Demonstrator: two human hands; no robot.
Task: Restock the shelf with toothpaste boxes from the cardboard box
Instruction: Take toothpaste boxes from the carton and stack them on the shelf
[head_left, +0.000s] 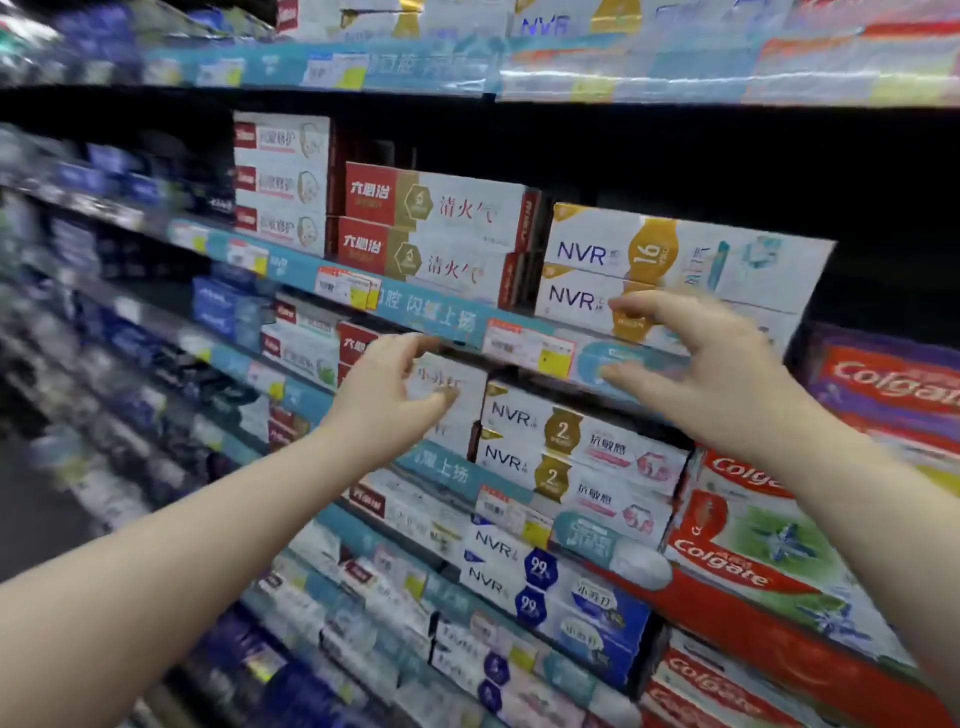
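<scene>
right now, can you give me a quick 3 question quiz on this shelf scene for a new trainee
1. True or false: the right hand is holding a toothpaste box.
2. Which brand sits at the right end of the shelf section? A) Colgate B) NVR C) neither
3. Fill in: the two stacked NVR boxes in front of the right hand show the gold number ___ on the top box.

Key
1. False. Both the right hand and the left hand are open and empty, reaching toward the shelf edge.
2. A. The red Colgate boxes are on the right.
3. 16
</scene>
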